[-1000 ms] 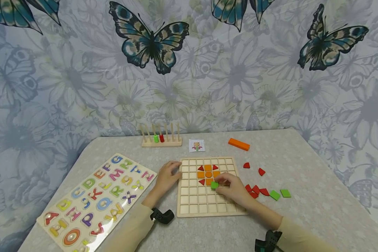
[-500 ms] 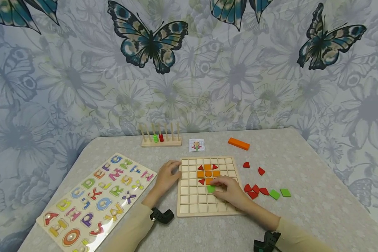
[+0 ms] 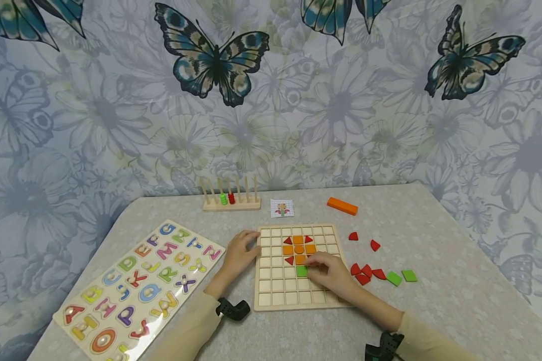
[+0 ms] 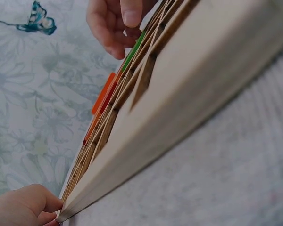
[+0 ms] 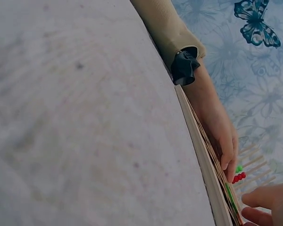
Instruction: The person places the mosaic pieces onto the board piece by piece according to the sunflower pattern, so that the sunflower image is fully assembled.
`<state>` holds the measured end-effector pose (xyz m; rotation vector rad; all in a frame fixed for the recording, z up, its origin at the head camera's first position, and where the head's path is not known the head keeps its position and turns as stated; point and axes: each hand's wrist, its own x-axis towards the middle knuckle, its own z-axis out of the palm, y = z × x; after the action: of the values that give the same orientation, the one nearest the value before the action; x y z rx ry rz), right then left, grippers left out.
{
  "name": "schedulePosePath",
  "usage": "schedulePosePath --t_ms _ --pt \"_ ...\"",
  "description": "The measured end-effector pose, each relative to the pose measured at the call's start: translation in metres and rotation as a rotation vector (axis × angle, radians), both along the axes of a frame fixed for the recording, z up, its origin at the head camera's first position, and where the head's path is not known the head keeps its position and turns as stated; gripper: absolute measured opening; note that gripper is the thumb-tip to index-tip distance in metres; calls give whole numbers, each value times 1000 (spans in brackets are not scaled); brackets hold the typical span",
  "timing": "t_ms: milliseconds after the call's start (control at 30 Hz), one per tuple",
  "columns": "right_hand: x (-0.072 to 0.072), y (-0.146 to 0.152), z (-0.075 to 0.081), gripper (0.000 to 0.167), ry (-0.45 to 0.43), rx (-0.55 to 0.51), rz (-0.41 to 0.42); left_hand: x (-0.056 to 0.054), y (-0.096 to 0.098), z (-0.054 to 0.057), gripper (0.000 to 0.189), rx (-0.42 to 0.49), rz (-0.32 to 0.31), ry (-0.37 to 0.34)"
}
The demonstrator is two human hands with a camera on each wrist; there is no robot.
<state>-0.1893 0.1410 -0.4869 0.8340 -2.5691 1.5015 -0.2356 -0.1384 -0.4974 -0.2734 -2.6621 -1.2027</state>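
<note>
The person seems to be at the step of seating a green square (image 3: 301, 271) in the board (image 3: 271, 301), which lies mid-tabletop (image 3: 442, 235), toward the near edge. The square looks flat in its cell, just on the near side of the lowest of the orange squares (image 3: 300, 260). The right hand (image 3: 331, 273) is at its right side, thumb and forefinger apart and loosely bent rather than clamped; whether a fingertip touches it I can't tell from here. The left hand (image 3: 239, 255) rests relaxed fingers against the board's left edge, near its far corner. I'd judge the next move calls for leaving the square level and reaching for the loose greens (image 3: 393, 279) toward the tabletop's right edge.

Counting: the board carries one green, four orange squares, one orange disc (image 3: 299, 249) amid them, and three red pieces (image 3: 288, 240) in view, the hand perhaps hiding more. Loose toward the right edge lie two greens and six loose reds (image 3: 366, 271). Nearer the far edge: one orange bar (image 3: 342, 206), one card (image 3: 282, 208), one rack (image 3: 232, 206); along the left, one letter board (image 3: 154, 325).
</note>
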Motion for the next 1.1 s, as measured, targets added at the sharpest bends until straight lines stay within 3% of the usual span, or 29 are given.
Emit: schedulePosePath --t_ms 267,400,733,933,1100 --pt "2 23 5 18 30 -71 -66 1 2 0 40 8 -1 -6" --pt "3 42 5 19 59 -52 -110 0 1 0 40 -1 1 2" --pt "13 102 1 28 151 121 -282 0 0 1 40 -11 -1 8" --pt "23 127 4 38 77 267 -413 1 0 1 40 -7 -4 12" --pt "32 140 5 39 84 273 -451 1 0 1 40 -12 -8 12"
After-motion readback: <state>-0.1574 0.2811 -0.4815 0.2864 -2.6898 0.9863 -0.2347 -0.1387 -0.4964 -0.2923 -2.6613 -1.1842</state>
